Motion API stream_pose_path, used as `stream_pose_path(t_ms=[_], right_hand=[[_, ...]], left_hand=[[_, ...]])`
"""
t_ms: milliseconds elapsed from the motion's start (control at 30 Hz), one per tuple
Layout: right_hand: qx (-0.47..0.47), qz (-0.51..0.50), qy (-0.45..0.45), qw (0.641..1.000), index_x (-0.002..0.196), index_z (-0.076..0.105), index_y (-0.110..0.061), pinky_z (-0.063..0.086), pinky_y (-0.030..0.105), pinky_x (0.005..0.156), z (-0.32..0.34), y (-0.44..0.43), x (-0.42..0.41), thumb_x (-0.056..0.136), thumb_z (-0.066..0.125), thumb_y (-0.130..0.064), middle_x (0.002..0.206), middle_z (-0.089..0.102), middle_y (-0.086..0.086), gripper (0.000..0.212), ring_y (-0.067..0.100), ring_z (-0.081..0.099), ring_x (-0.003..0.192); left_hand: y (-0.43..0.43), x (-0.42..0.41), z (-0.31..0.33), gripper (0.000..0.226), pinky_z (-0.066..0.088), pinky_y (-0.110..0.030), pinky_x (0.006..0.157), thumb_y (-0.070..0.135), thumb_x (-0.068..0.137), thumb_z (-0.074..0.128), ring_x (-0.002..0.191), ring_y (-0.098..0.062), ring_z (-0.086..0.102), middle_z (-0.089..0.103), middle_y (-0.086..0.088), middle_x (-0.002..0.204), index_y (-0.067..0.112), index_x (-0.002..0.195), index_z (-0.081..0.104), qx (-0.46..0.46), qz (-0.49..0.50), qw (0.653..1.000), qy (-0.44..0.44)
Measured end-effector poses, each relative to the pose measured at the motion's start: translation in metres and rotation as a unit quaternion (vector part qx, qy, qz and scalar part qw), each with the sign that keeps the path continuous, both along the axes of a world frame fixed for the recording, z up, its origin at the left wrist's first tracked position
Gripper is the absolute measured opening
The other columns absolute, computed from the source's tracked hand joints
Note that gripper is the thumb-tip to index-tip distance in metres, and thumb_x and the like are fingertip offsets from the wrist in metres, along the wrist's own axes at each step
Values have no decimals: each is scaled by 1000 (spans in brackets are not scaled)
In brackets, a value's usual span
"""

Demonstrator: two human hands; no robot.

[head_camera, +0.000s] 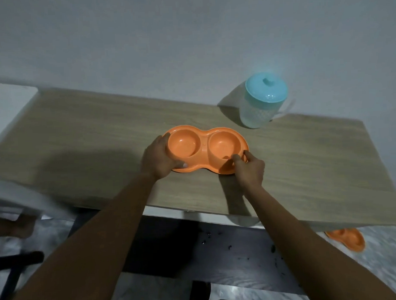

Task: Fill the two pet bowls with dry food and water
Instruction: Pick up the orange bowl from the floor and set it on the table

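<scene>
An orange double pet bowl (204, 147) with two round wells lies on the wooden table (91, 135), near its middle. Both wells look empty. My left hand (159, 159) grips the bowl's left end, thumb along the near rim. My right hand (249, 169) pinches the near right rim with its fingertips. A clear pitcher with a teal lid (264, 103) stands upright behind the bowl to the right, close to the wall; its handle points right.
A second orange double bowl (346, 239) lies on the floor under the table's right front edge. Dark crumbs are scattered on a dark mat (218, 256) below. A white surface (7, 105) adjoins the table's left end. A white chair (26, 200) stands at left.
</scene>
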State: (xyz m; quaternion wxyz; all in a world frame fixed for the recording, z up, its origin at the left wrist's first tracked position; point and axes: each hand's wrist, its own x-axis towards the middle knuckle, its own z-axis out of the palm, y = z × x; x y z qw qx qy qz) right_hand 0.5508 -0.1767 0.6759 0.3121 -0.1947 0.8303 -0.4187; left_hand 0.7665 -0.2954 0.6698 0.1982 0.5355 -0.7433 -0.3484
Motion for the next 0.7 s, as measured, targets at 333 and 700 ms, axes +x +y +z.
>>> stream_pose_path(t_ms=[333, 700], right_hand=[[-10, 8, 62, 998, 143, 55, -18, 41, 34, 101, -9, 12, 42, 98, 59, -47, 139, 38, 16, 54, 39, 55, 118], [-86, 26, 110, 990, 100, 67, -16, 45, 15, 72, -73, 110, 215, 92, 71, -21, 110, 50, 4, 10, 9, 54, 87]], left_hand=[[13, 42, -2, 116, 32, -41, 115, 62, 55, 81, 140, -24, 37, 41, -8, 152, 15, 151, 33, 6, 35, 999, 1], [151, 161, -61, 24, 50, -35, 80, 28, 85, 69, 97, -26, 59, 55, -3, 105, 14, 103, 62, -131, 108, 984, 51]])
